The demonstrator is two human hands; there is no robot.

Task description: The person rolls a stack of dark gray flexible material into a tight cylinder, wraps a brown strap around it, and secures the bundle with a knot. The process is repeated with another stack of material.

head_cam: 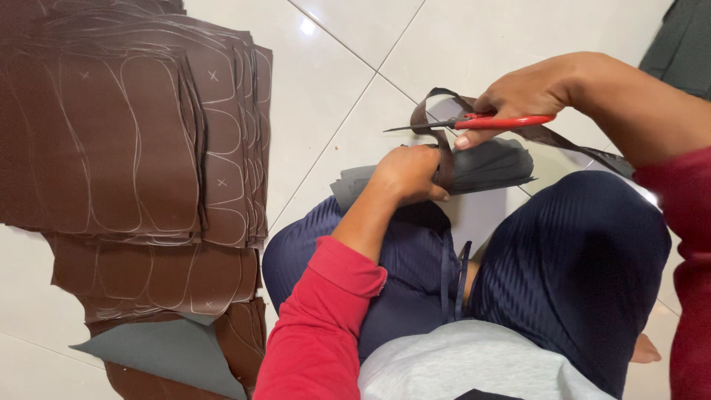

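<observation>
My left hand [406, 175] is closed around a stack of cut grey-backed brown pieces [489, 164] held over my knee. My right hand [518, 95] grips red-handled scissors [474, 122], their dark blades pointing left, just above the stack. A thin brown strip [437, 118] loops up from the stack past the blades and trails off to the right under my right forearm.
A large pile of brown sheets [126, 126] marked with white outlines lies on the white tiled floor [326, 89] at left, one sheet turned grey side up [163, 348] below it. My legs in dark blue trousers [578, 267] fill the lower right. Dark material [685, 37] lies top right.
</observation>
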